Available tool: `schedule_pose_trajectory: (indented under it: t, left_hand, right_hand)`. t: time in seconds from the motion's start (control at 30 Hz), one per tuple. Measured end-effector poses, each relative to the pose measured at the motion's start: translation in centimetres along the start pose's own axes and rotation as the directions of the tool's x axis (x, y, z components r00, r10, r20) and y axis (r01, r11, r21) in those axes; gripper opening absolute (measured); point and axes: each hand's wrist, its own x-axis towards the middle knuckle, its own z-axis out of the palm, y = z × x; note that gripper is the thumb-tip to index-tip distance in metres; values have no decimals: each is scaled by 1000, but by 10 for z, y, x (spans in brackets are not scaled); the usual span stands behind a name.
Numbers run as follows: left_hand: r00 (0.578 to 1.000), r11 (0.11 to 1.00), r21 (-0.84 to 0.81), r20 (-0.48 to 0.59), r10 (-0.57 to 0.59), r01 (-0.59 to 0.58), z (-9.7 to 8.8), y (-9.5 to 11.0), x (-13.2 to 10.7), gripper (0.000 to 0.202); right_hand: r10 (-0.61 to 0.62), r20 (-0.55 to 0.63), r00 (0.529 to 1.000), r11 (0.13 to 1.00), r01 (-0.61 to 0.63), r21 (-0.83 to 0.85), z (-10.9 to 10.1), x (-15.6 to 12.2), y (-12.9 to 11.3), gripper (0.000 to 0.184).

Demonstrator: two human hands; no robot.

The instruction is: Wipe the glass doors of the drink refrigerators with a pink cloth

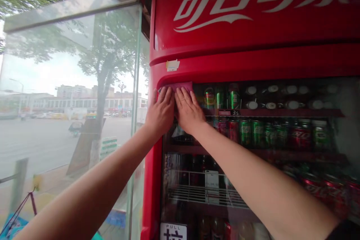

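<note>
Forearms, bare, reached up from the lower corners of the view — the left forearm [84, 183] and the right forearm [267, 183] converged on the upper left corner of a red Coca-Cola drinks cooler [253, 60]. The left hand [161, 111] and the right hand [188, 111] lay side by side, almost touching, both open, with fingers extended and pressed down rather than curled; neither pinched or gripped anything. Under them sat a magenta cloth [182, 86], its upper edge showing above the fingers, held against the cooler's glass door [345, 120] just below the red frame. Flat palms spread the pressure evenly across the cloth, and the close-set hands left little of it loose — a sound placement for reaching snugly into that corner. Behind the glass, green cans [245, 133] and red cans [299, 135] stood on shelves, with a price tag [234, 112] on one shelf edge. To the left, a glass partition [70, 82] looked out on a street.
</note>
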Motion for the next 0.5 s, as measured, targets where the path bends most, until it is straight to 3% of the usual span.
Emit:
schedule_pose_trajectory:
  t: [0.23,0.5]
  left_hand:
    - [998,998,-12,-4,-60,60,7,9,4,64]
    - [998,994,-92,20,-60,61,13,57,35,63]
  right_hand:
    - [-28,4,1000,999,28,-22,-15,-9,27,78]
    - [-13,-1,1000,998,13,-61,-43,-38,78,70]
